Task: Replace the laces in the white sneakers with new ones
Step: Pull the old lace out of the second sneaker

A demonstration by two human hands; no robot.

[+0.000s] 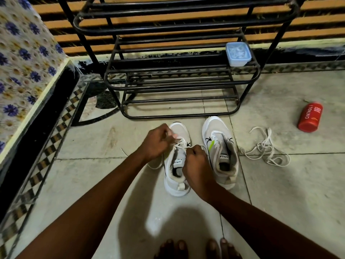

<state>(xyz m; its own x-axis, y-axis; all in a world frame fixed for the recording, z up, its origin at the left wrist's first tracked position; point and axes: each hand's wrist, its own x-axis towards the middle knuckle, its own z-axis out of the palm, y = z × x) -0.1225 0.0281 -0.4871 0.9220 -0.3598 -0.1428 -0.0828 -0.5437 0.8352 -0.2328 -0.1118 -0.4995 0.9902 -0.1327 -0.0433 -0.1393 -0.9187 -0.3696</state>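
Two white sneakers stand side by side on the tiled floor, toes pointing away from me. My left hand [158, 142] pinches a white lace [180, 143] over the eyelets of the left sneaker [177, 184]. Just right of it, my right hand [196, 165] grips the same lace with curled fingers, covering part of the shoe's opening. A loop of this lace trails onto the floor at the shoe's left side. The right sneaker [220, 146] stands untouched, with little or no lace showing in its eyelets. A loose tangle of white laces [265, 150] lies on the floor to its right.
A black metal shoe rack [179, 85] stands just beyond the sneakers, with a small lidded plastic box [238, 53] on one shelf. A red bottle [309, 117] lies on the floor at the far right. A flowered cloth [24, 58] covers a raised ledge at left. My toes [197, 248] show at the bottom.
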